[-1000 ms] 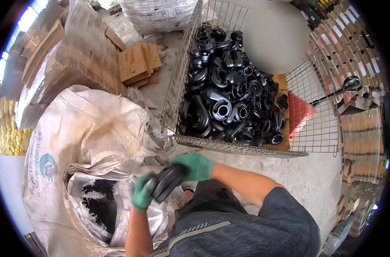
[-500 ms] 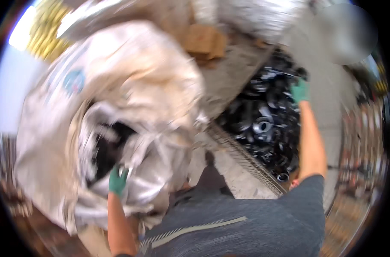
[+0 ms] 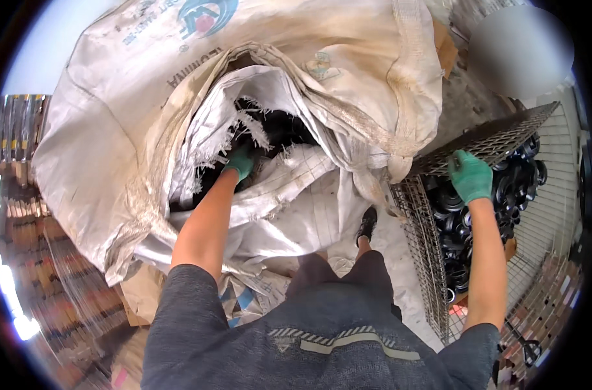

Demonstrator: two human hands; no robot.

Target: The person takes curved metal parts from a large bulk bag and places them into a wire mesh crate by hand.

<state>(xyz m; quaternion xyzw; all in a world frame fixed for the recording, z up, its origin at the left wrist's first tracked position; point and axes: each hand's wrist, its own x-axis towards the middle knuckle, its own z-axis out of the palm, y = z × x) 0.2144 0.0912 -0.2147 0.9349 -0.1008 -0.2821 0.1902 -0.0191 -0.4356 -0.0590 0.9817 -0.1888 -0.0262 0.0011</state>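
Note:
A large, dirty white woven bulk bag (image 3: 101, 110) fills the left and middle of the head view. Its mouth has frayed edges, and dark contents show inside. My left hand (image 3: 241, 162), in a green glove, reaches into that mouth, and its fingers are hidden by shadow and torn fabric. To the right stands a wire mesh cage (image 3: 416, 227) holding a heap of shiny black rounded parts (image 3: 448, 237). My right hand (image 3: 471, 179), also green-gloved, is above the heap beside the far mesh panel. Its fingers are curled, and what they hold, if anything, cannot be made out.
The cage's mesh wall (image 3: 549, 188) rises on the right side. Stacked, wrapped material (image 3: 32, 253) stands at the left, and more stacks (image 3: 549, 299) are at the lower right. My shoe (image 3: 367, 222) is on pale floor between bag and cage. Cardboard (image 3: 143, 292) lies beneath the bag.
The view has turned and sharpened. My left hand has moved from the near edge of the bag's mouth into it. My right hand has moved from the heap's far edge and is now curled.

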